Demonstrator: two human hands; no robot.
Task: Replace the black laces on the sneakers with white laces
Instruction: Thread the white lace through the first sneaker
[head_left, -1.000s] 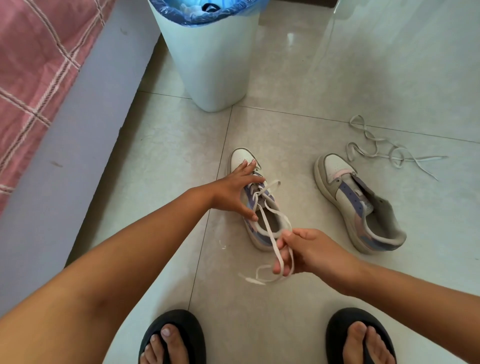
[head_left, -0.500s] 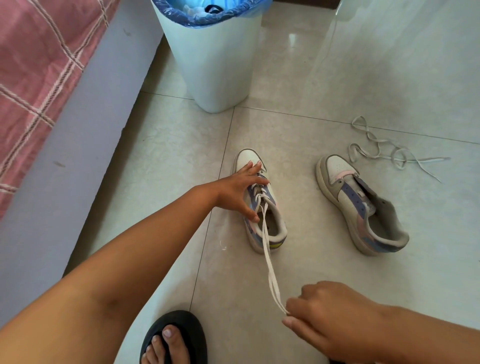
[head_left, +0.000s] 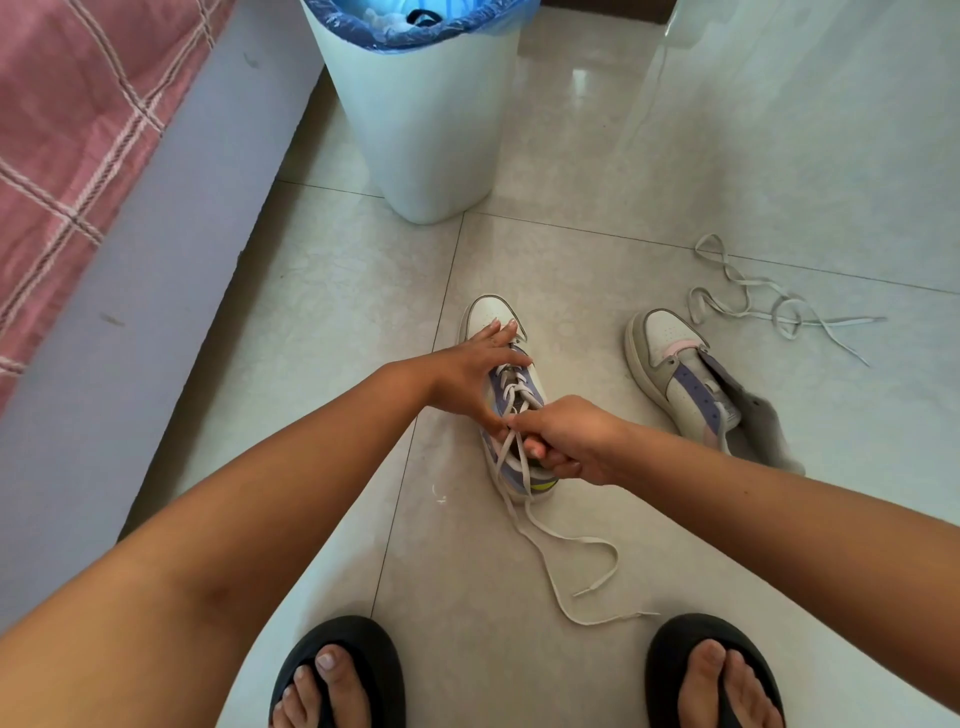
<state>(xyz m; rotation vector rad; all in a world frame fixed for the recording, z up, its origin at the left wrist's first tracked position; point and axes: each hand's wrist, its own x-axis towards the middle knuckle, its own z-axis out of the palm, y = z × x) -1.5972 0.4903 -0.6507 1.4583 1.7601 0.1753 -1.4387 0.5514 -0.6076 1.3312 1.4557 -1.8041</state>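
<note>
Left hand (head_left: 475, 376): arm extended forward, palm down on the forepart of the near sneaker (head_left: 498, 317), fingers straight and spread toward the white toe cap, thumb angled back along the eyelet row. It presses the shoe to the floor (head_left: 322, 322).

Right hand (head_left: 563, 439): arm reaching in from the right, fingers curled inward over the sneaker's opening, just behind the left thumb and touching it. It pinches the white lace (head_left: 524, 475) near the upper eyelets. The exact contact point is covered by the knuckles.

The lace is crossed through the eyelets under and between both hands; its two loose ends trail back from the right hand over the heel onto the floor.

The near sneaker's heel and inner side are largely hidden by the right hand. The second sneaker (head_left: 691, 384) lies well right of the right hand, unlaced, its heel end blurred. A loose lace (head_left: 779, 306) lies beyond it, colour hard to judge.
</note>
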